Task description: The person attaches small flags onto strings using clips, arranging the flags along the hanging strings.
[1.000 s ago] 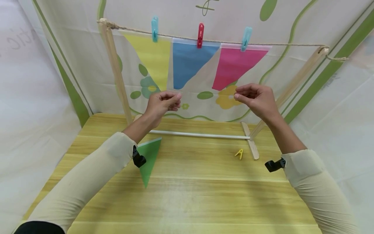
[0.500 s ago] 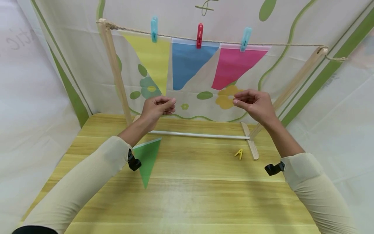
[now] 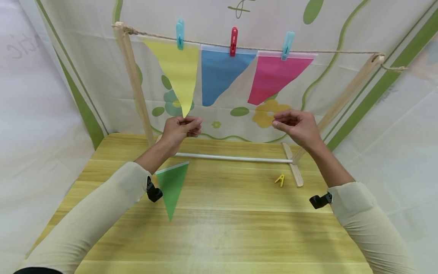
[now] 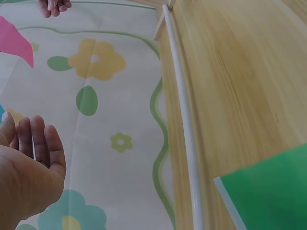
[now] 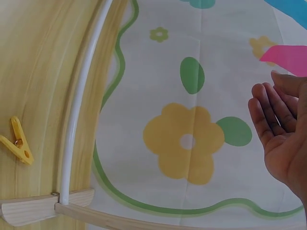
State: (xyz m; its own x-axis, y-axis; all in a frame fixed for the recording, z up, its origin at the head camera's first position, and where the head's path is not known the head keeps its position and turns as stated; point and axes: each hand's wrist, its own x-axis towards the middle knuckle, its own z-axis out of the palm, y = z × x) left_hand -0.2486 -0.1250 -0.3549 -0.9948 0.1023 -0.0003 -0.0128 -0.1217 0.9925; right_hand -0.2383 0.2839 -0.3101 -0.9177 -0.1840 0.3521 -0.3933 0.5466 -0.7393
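Three pennants hang from a twine [image 3: 212, 42]: a yellow one [image 3: 174, 68] and a pink one [image 3: 278, 74] under light-blue clothespins, and a blue one [image 3: 222, 72] under a red clothespin [image 3: 234, 42]. My left hand [image 3: 181, 131] is raised with loosely bent fingers just below the yellow pennant's tip; the left wrist view shows nothing in it. Below and right of the pink pennant hovers my right hand [image 3: 297, 127], its fingers [image 5: 268, 112] bent loosely around nothing. A green pennant [image 3: 172, 188] lies on the table, its left corner behind my left wrist.
A yellow clothespin [image 3: 280, 180] lies near the right wooden foot [image 3: 292, 165]. Two wooden posts, the left one [image 3: 133, 80] and the right one [image 3: 349, 97], hold the twine. A white rod [image 3: 236, 157] runs low between them. Behind hangs a printed cloth.
Both hands have lowered, the left one also moving left. The yellow pennant's tip has swung left and now shows just above the left hand. The green pennant shows more of itself.
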